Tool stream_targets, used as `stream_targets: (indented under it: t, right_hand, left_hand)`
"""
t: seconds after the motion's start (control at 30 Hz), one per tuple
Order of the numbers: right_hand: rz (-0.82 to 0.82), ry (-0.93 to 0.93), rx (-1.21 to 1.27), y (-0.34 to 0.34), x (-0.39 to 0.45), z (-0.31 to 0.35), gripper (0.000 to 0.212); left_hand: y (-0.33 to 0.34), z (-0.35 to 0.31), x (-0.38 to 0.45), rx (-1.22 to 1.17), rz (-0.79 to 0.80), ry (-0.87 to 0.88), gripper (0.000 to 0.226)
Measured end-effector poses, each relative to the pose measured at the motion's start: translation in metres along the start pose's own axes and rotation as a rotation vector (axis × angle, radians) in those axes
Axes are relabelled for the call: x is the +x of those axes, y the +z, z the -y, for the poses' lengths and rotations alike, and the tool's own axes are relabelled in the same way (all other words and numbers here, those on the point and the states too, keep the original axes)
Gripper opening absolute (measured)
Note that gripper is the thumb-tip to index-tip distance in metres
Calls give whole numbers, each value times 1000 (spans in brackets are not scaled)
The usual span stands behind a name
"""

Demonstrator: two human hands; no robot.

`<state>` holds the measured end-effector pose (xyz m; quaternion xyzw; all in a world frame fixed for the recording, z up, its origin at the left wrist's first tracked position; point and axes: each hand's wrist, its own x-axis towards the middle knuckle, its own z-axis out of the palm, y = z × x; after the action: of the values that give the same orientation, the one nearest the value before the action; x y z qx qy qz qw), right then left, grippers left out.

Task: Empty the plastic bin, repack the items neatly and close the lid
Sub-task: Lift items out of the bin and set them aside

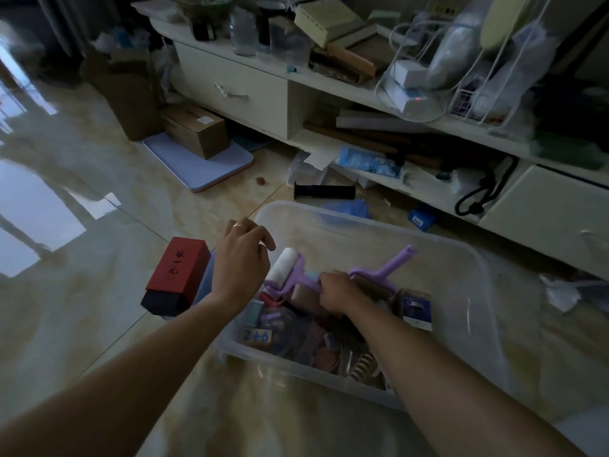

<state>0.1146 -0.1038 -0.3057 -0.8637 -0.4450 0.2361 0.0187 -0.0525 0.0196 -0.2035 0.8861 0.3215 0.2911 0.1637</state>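
Right hand is gripping a purple lint roller inside the plastic bin; left hand is hovering loosely curled, holding nothing, over the bin's left rim; red box is lying just left of the bin.

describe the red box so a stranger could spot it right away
Find the clear plastic bin on the shiny floor. Just outside its left wall, beside the left hand, lies the red box: oblong, dark-based, the only one with black characters on top.
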Motion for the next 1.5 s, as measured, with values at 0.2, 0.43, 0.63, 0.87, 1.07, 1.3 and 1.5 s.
stream_targets:
  t: [0.2,0.43,0.63,0.87,1.07,1.3,1.5]
  right_hand:
    - [-118,13,275,-25,-15,-4,33]
    - [19,-102,391,-42,-54,-17,38]
    - [-351,-124,-331,-41,-50,-56,25]
    - [-306,139,-696,-38,-61,-72,38]
    - [-130,380,-429,-44,-69,-80,35]
    - [-154,350,495,-51,-75,4,42]
    - [-2,115,719,-52,-87,62,36]
  left_hand:
    - [67,-23,-1,-130,430,-448,25]
    - [107,-58,-7,-951,569,-1127,44]
    - [100,-56,-15,-987,495,-1219,12]
    - [87,-42,-26,-948,607,-1187,22]
    - [80,-46,-22,-973,705,-1212,30]
    - [68,-50,-11,-1083,685,-1174,47]
    - [47,-50,-9,-955,805,-1083,48]
